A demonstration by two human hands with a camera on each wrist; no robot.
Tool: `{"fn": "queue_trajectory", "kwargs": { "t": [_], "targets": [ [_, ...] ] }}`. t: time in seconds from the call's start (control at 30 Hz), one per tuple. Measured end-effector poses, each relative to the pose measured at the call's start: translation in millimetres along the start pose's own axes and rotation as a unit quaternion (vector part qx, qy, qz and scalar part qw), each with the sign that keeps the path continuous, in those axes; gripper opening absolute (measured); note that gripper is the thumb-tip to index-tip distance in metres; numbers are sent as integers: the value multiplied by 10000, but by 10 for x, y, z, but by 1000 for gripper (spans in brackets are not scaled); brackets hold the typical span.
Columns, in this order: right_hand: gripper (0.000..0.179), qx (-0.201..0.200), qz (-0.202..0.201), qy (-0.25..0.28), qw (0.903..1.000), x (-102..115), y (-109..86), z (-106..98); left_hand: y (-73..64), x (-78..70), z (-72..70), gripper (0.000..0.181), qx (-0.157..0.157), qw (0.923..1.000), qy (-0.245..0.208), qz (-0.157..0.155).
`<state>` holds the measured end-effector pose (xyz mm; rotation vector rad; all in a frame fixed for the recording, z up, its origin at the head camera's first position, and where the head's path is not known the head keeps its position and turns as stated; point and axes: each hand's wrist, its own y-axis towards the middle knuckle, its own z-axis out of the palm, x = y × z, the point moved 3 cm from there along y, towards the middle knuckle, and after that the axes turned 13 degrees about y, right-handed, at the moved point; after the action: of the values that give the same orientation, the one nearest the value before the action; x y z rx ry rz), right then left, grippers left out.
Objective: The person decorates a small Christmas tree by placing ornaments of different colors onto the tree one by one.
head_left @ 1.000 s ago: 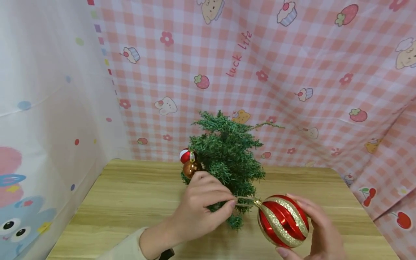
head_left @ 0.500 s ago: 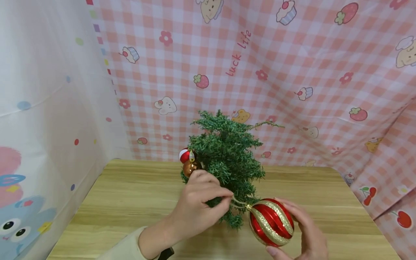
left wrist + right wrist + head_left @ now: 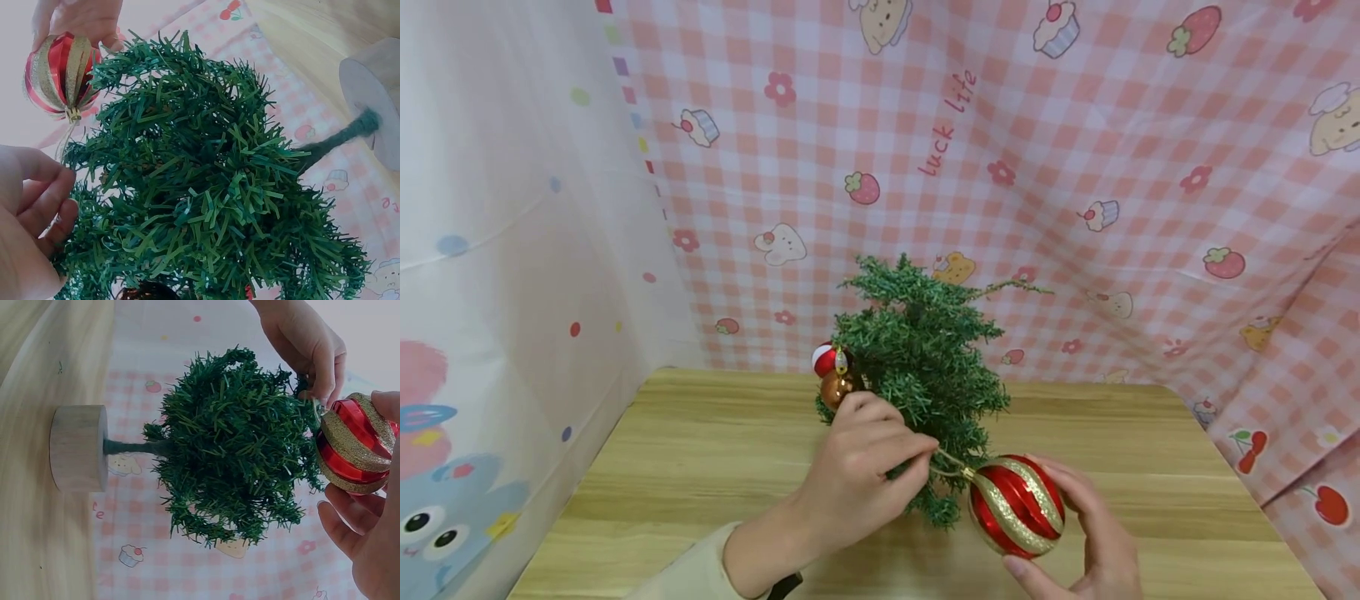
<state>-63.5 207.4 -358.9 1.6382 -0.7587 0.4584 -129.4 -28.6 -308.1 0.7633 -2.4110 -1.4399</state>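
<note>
A red Christmas bauble (image 3: 1017,506) with glittery gold stripes is in front of the small artificial Christmas tree (image 3: 917,358), at its lower right. My right hand (image 3: 1093,533) grips the bauble from its right side, thumb below and fingers above. The thumb and index finger of my left hand (image 3: 857,467) pinch the bauble's string loop (image 3: 951,463) close to the lower branches. In the left wrist view the gold cap (image 3: 74,114) of the bauble points toward the left hand. The left hand partly hides the tree's lower left side.
A brown bauble (image 3: 837,389) and a red and white bauble (image 3: 827,359) hang on the tree's left side. The tree stands on a round wooden base (image 3: 78,449) on the wooden table (image 3: 700,467). Behind hangs a pink checked cloth (image 3: 820,150).
The right hand has carried the bauble leftward, closer to the tree and the left hand. The string loop, taut earlier, now bends slightly. The left hand has barely shifted.
</note>
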Motion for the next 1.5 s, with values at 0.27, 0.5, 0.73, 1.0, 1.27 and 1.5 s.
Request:
{"fn": "queue_trajectory", "kwargs": {
  "t": [0.27, 0.5, 0.73, 1.0, 1.27, 1.5],
  "targets": [
    [97, 120, 336, -274, 9990, -52, -36, 46, -31, 1, 16, 15, 98, 9982, 496, 322],
    [97, 253, 373, -242, 9987, -147, -112, 81, -43, 5, 30, 17, 39, 9970, 588, 509],
    [98, 310, 508, -308, 9978, -245, -171, 107, -57, 5, 29, 16, 32, 9949, 757, 661],
    [100, 339, 669, -584, 9955, -299, -212, 118, -65, 13, 34, 17, 93, 9943, 789, 707],
    [94, 524, 1263, -840, 9870, -321, -274, 154, -67, 15, 34, 17, 163, 9934, 857, 750],
    [93, 874, 1282, -716, 9853, -388, -311, 158, -69, -4, 34, 16, 270, 9922, 895, 826]
  ]
}}
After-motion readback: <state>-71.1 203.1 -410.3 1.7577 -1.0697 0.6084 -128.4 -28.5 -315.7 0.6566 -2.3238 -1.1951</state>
